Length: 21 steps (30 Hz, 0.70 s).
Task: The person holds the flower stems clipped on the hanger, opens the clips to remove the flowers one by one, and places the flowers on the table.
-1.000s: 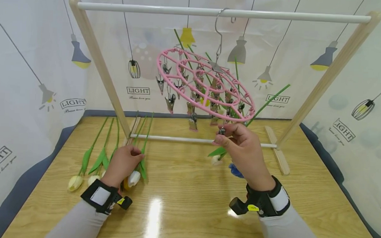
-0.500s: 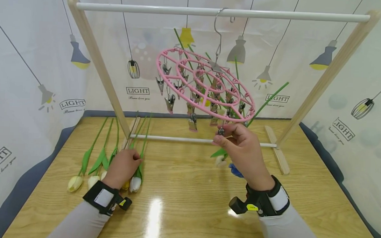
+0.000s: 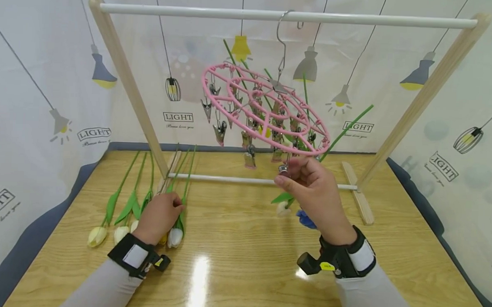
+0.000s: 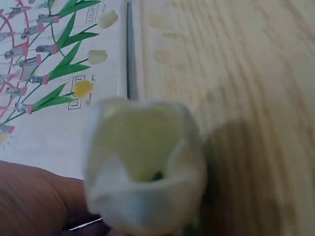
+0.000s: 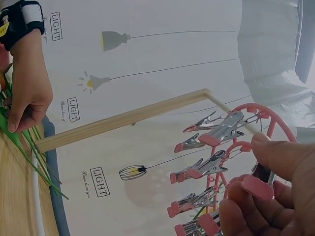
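In the head view my left hand [image 3: 159, 219] is low over the table, fingers curled at the stem of a white tulip [image 3: 175, 237]. That tulip's cupped bloom [image 4: 145, 167] fills the middle of the left wrist view. My right hand [image 3: 315, 196] pinches a metal clip [image 3: 284, 170] between thumb and fingers; its pink tip [image 5: 257, 188] shows in the right wrist view. This clip hangs from the near edge of a tilted round pink drying hanger [image 3: 268, 110]. Several other clips hang from it, some holding tulips by their stems.
A wooden stand with a white top bar [image 3: 186, 11] carries the hanger by its hook. Left of my left hand lie several tulips, including a pale yellow one [image 3: 97, 236]. A blue flower [image 3: 306, 219] and a white bloom [image 3: 284, 208] show beside my right hand.
My left hand has shifted slightly towards me, and the white tulip has swung to lie straighter. The clip in my right hand has turned a little, with the fingers shifting on it.
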{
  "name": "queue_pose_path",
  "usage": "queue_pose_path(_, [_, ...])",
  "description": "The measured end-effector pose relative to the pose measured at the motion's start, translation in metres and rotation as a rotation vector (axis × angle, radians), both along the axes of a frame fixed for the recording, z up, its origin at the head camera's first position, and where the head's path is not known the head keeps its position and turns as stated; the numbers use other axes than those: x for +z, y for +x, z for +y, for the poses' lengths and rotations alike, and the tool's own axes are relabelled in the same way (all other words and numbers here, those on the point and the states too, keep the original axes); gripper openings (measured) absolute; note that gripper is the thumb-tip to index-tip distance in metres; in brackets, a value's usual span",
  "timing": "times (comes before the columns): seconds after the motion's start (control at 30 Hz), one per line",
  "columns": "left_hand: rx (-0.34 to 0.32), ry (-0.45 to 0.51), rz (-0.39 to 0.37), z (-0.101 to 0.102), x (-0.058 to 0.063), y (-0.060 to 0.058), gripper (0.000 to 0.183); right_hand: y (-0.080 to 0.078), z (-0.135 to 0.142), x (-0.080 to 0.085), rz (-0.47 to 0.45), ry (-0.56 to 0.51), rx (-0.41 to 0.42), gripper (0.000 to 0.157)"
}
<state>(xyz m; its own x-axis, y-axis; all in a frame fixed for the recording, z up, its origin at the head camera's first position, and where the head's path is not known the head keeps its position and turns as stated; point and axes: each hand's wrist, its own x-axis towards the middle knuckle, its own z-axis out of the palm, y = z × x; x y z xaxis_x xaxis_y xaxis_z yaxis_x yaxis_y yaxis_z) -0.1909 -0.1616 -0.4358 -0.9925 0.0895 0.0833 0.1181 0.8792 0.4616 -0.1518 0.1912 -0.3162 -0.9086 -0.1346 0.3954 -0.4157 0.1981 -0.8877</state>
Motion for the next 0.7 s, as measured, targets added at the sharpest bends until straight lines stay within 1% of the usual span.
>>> queue_pose_path(0.07, [-0.010, -0.018, 0.042, 0.001, 0.004, 0.001, 0.013, 0.000, 0.000, 0.000, -0.008, 0.008, -0.005, 0.035])
queue_pose_path(0.1, [-0.015, -0.026, 0.077, 0.003, 0.008, 0.002, 0.015, 0.001, 0.000, 0.000, -0.010, 0.011, -0.005, 0.035])
queue_pose_path(0.17, [-0.017, -0.041, 0.165, 0.007, 0.023, 0.006, 0.020, 0.001, 0.000, 0.000, -0.009, 0.017, -0.010, 0.035])
queue_pose_path(0.23, [-0.018, -0.043, 0.296, 0.014, 0.044, 0.009, 0.025, 0.000, 0.000, 0.001, 0.003, 0.029, -0.015, 0.034])
queue_pose_path(0.33, [-0.033, -0.030, 0.530, 0.026, 0.085, 0.016, 0.027, -0.001, 0.001, 0.001, 0.036, 0.066, -0.021, 0.032])
queue_pose_path(0.4, [-0.068, -0.016, 0.691, 0.034, 0.111, 0.021, 0.027, -0.001, 0.002, 0.002, 0.063, 0.125, -0.032, 0.032])
queue_pose_path(0.5, [-0.173, 0.012, 0.886, 0.048, 0.147, 0.030, 0.028, 0.001, 0.005, 0.004, 0.122, 0.268, -0.069, 0.034])
queue_pose_path(0.57, [-0.282, 0.007, 1.005, 0.059, 0.166, 0.036, 0.027, 0.005, 0.008, 0.007, 0.173, 0.384, -0.112, 0.037])
queue_pose_path(0.63, [-0.402, -0.020, 1.119, 0.070, 0.181, 0.040, 0.025, 0.012, 0.013, 0.011, 0.251, 0.500, -0.178, 0.036])
queue_pose_path(0.7, [-0.506, -0.070, 1.214, 0.080, 0.194, 0.042, 0.025, 0.019, 0.020, 0.016, 0.343, 0.580, -0.253, 0.031])
